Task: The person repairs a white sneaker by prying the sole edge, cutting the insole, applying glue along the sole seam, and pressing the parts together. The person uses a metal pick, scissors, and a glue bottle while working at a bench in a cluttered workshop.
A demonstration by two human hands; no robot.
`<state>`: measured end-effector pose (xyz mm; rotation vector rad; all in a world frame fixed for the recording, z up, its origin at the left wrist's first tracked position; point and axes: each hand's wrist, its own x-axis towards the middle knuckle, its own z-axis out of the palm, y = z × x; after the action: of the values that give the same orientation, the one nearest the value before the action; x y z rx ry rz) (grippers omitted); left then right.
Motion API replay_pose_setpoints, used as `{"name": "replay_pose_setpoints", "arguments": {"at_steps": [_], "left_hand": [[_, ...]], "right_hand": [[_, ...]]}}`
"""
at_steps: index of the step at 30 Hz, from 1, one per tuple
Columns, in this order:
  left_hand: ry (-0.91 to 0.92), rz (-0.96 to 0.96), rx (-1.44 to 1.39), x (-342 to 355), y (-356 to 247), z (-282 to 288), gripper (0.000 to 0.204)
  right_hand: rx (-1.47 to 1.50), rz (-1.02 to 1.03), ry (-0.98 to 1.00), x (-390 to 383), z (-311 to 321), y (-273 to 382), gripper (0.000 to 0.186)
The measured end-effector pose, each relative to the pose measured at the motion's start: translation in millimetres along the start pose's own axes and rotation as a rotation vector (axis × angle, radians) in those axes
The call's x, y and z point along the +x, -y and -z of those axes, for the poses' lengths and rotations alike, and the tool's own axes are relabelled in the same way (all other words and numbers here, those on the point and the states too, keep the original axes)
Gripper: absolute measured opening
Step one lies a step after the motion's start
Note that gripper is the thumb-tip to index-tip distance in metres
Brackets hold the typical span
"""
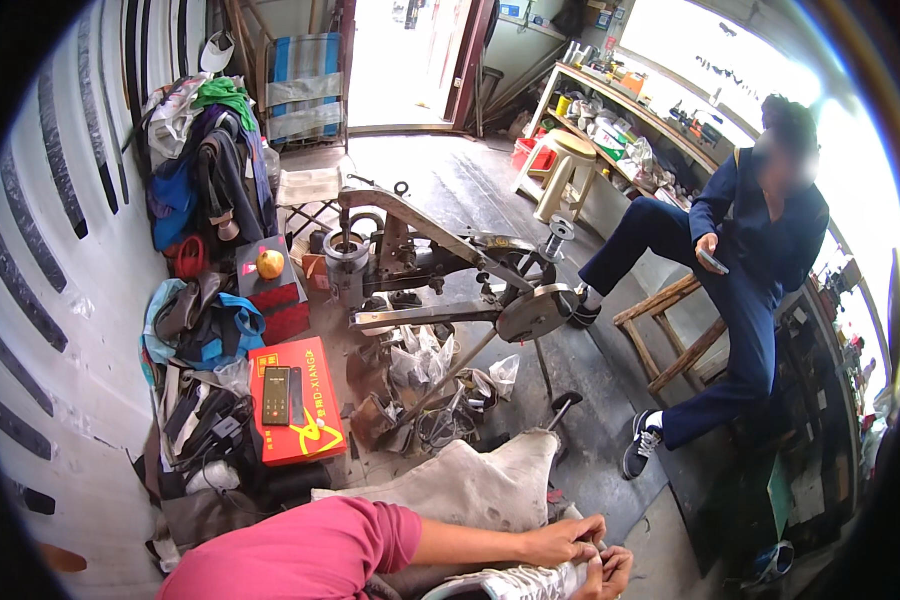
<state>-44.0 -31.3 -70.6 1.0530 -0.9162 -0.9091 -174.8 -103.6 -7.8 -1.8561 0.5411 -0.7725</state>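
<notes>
A white lace-up shoe (530, 583) lies across my lap at the lower edge, cut off by the picture's rim. My left hand (562, 541), at the end of a pink-sleeved arm, is closed, its fingertips pinching at one end of the shoe. Close against it, my right hand (606, 574) is closed too, thumb and fingers gripping the same end. The fingers hide exactly what lies between them. Under the shoe and my left forearm a worn beige cloth (470, 482) covers my lap.
Ahead stands a metal hand-cranked sewing machine (440, 250). Left of it are an orange-red box (310, 440) with a phone (277, 395) on top, and piled clothes (215, 160). A person (760, 240) in dark blue sits at the right by a wooden stool (660, 325).
</notes>
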Motion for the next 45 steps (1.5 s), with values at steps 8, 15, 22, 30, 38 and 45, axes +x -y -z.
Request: {"name": "replay_pose_setpoints", "arguments": {"at_steps": [8, 15, 22, 30, 38, 45], "left_hand": [[-0.004, -0.022, 0.027, -1, -2, 1, 0.027], [-0.018, 0.001, 0.014, -1, 0, 1, 0.026], [-0.051, -0.071, 0.044, 2, 9, -2, 0.027], [-0.101, -0.085, 0.065, -1, -1, -3, 0.027], [-0.141, -0.131, -0.001, -1, -2, -6, 0.025], [-0.162, -0.119, -0.016, 1, -5, -7, 0.025]], "right_hand": [[0.056, -0.044, 0.025, 1, 3, -4, 0.016], [-0.006, -0.064, 0.013, 2, 4, -5, 0.017], [0.094, -0.041, 0.003, 1, 0, -9, 0.020], [-0.040, -0.037, 0.005, 1, -2, 2, 0.026], [0.043, -0.018, 0.004, 1, -4, -1, 0.028], [-0.037, 0.041, -0.017, 2, -5, -1, 0.026]]}}
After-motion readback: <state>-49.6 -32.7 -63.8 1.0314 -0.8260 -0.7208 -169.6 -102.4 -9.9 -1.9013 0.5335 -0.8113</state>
